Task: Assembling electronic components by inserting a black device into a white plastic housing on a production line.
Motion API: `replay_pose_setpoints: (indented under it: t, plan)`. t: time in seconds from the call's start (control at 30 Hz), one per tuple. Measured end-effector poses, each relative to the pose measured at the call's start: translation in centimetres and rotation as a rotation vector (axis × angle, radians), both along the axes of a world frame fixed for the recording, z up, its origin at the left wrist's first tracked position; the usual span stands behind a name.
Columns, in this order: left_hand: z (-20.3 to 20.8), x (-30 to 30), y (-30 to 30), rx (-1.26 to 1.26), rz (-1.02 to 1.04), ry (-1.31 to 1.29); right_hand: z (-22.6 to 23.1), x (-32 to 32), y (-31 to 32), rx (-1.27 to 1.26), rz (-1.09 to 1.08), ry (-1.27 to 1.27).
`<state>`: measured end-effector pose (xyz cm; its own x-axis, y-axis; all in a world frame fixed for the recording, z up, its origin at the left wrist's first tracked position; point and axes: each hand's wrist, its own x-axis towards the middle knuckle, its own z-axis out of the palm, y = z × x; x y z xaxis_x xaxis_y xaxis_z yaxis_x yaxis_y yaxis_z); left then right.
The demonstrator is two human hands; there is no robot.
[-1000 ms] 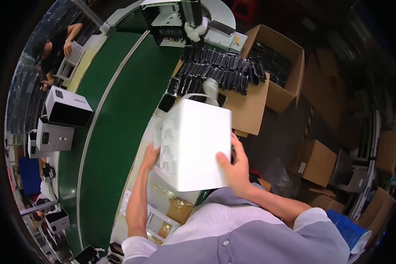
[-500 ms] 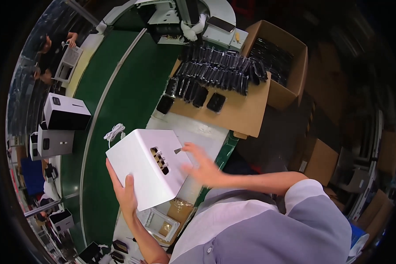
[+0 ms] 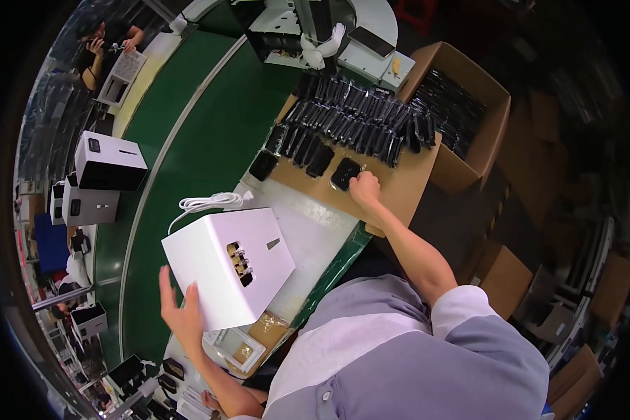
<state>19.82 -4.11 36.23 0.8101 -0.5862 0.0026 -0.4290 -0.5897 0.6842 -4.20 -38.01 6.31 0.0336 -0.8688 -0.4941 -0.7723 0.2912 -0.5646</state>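
A white box-shaped appliance housing (image 3: 206, 280) stands in front of me, with an oblong cutout showing brass-coloured fittings and a narrow dark slot in its faces. My left hand (image 3: 182, 311) is at the housing's near left side, thumb and fingers stretched apart; whether it touches the wall is hard to see. Reaching out over the cardboard sheet, my right hand (image 3: 366, 189) pinches the near edge of a small black square part (image 3: 344, 173) in clear wrap. A coiled white cable (image 3: 210, 203) lies behind the housing.
Rows of wrapped black parts (image 3: 364, 115) cover the cardboard sheet (image 3: 406, 189). An open carton (image 3: 493, 143) holds more of them. Other white housings (image 3: 112, 161) line the left side of the green conveyor (image 3: 210, 126). A co-worker (image 3: 108, 42) is at the far left.
My right hand has left the housing's side and reached away to a wrapped black part. My left hand's fingers have spread from the housing, which sits slightly turned.
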Motion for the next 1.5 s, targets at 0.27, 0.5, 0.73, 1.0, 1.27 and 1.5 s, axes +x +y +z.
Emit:
replay_pose_setpoints:
  t: [0.27,0.5,0.73,1.0,1.27,1.5]
  plan:
    - [4.7,-12.5,-5.7,-0.262,-0.202,-0.39,9.8,-6.8,0.3,0.699,0.158,-0.839]
    - [-2.2,-14.4,-19.6,-0.519,-0.264,0.598,17.1,-8.3,-0.3,1.25,0.51,-1.157]
    - [-5.5,-12.6,-17.6,-0.484,-0.482,1.027,23.3,-8.5,0.2,0.897,0.458,-0.915]
    - [-3.6,-12.6,-15.9,-0.496,-0.337,0.968,24.4,-5.7,3.9,0.1,0.143,-1.192]
    - [-3.2,-12.3,-13.9,-0.632,-0.268,0.945,22.0,-4.2,5.0,-0.254,0.359,-1.371]
    - [-3.2,-12.2,-12.9,-0.659,-0.205,0.725,22.8,-3.3,5.6,0.033,0.184,-1.376]
